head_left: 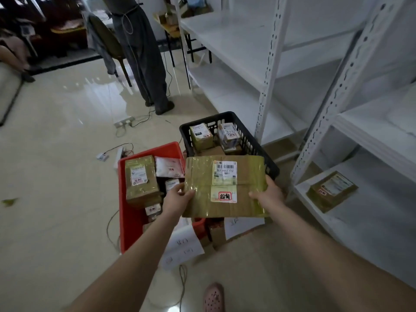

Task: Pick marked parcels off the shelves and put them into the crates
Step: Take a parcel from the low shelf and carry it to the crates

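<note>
Both bare arms are stretched forward from the bottom of the view. One flat brown parcel (pixel 202 199) is held between them. Its left edge is pinched by the left hand (pixel 177 197), with the thumb on top. Its right edge is gripped the same way by the right hand (pixel 269 194). The other fingers are hidden under it. The parcel is held up in the air, over the spot where the red crate (pixel 126 221) and the black crate (pixel 265 158) meet. A red mark (pixel 224 195) is seen on its white label.

For a good drop, the parcel should be kept flat and held by both hands until it is low inside a crate, then let go softly. Which crate is meant cannot be told.

The red crate is filled with a tall taped box (pixel 140 179), a white pouch (pixel 168 167) and some small parcels. Two small parcels are seen on top of brown boxes in the black crate. One more marked box (pixel 331 191) is seen on the low white shelf (pixel 371 217) at the right.
</note>
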Demonstrator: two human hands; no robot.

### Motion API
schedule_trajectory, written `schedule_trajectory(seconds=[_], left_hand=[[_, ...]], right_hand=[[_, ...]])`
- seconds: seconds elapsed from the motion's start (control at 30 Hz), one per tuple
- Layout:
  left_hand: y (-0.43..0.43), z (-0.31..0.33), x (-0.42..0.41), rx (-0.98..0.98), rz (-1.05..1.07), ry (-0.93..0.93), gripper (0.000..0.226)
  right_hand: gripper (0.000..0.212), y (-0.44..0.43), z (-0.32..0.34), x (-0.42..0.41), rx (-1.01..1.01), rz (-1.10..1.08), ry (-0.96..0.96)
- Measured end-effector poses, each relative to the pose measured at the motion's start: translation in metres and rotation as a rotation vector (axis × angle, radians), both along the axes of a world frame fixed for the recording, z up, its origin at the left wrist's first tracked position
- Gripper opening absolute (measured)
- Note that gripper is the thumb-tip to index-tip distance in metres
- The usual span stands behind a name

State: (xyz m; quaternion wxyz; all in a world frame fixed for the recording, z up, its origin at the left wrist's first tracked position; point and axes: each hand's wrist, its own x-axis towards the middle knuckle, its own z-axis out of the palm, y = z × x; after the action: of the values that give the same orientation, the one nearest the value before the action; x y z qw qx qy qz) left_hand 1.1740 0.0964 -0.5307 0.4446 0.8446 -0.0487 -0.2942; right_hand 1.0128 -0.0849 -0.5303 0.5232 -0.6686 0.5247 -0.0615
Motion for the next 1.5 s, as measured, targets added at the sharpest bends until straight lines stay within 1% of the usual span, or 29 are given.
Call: schedule_trajectory(seconds=[0.1, 0.27, 0.4, 0.47, 0.6, 0.7, 0.77, 0.83, 0.9, 0.97, 1.0, 1.07, 1.13, 1.2, 1.27, 1.37, 1.5], left_hand=[[-0.027, -0.008, 0.037, -0.013, -0.028, -0.007, 0.047], [-0.075, -0.022, 0.078, 0.032, -0.063, -0.068, 0.05], [-0.117, -0.038, 0.101, 0.05, -0.064, 0.003, 0.053], [-0.138, -0.051, 0.111, 0.093, -0.066, 0.003, 0.051], [-0.171, -0.079, 0.127, 0.195, -0.058, 0.016, 0.044], [-0.194, -0.1, 0.135, 0.219, -0.037, 0.062, 0.049], [-0.209, -0.109, 0.14, 0.242, -0.032, 0.087, 0.054], [-0.223, -0.121, 0.145, 0.253, -0.024, 0.099, 0.057], [-0.231, -0.133, 0.147, 0.277, -0.039, 0.092, 0.06], [-0.234, -0.141, 0.145, 0.364, -0.114, 0.077, 0.065], [-0.233, -0.145, 0.142, 0.425, -0.179, 0.041, 0.069], [-0.228, -0.149, 0.135, 0.555, -0.369, -0.098, 0.079], [-0.224, -0.149, 0.128, 0.676, -0.598, -0.265, 0.089], [-0.223, -0.154, 0.124, 0.745, -0.734, -0.332, 0.09], [-0.225, -0.158, 0.122, 0.78, -0.772, -0.301, 0.091], [-0.229, -0.16, 0.121, 0.796, -0.792, -0.283, 0.092], [-0.231, -0.146, 0.121, 0.81, -0.805, -0.343, 0.09]], right_hand=[[0.063, -0.028, 0.002, 0.038, -0.029, 0.025, 0.024], [0.055, -0.074, -0.016, 0.081, -0.084, 0.036, 0.128], [0.05, -0.117, -0.039, 0.114, -0.106, 0.038, 0.194], [0.047, -0.139, -0.053, 0.133, -0.127, 0.054, 0.222], [0.043, -0.181, -0.088, 0.173, -0.179, 0.179, 0.307], [0.043, -0.209, -0.113, 0.197, -0.224, 0.274, 0.357], [0.047, -0.224, -0.127, 0.209, -0.259, 0.331, 0.392], [0.061, -0.235, -0.137, 0.219, -0.275, 0.426, 0.425], [0.073, -0.238, -0.145, 0.226, -0.267, 0.564, 0.465], [0.082, -0.235, -0.151, 0.226, -0.222, 0.678, 0.507], [0.088, -0.232, -0.154, 0.225, -0.213, 0.719, 0.532], [0.1, -0.228, -0.158, 0.22, -0.256, 0.781, 0.581], [0.107, -0.225, -0.158, 0.218, -0.331, 0.847, 0.614], [0.109, -0.222, -0.16, 0.219, -0.392, 0.921, 0.626], [0.109, -0.22, -0.162, 0.222, -0.411, 0.956, 0.626], [0.108, -0.221, -0.164, 0.222, -0.412, 0.953, 0.63], [0.1, -0.213, -0.158, 0.211, -0.449, 0.866, 0.564]])
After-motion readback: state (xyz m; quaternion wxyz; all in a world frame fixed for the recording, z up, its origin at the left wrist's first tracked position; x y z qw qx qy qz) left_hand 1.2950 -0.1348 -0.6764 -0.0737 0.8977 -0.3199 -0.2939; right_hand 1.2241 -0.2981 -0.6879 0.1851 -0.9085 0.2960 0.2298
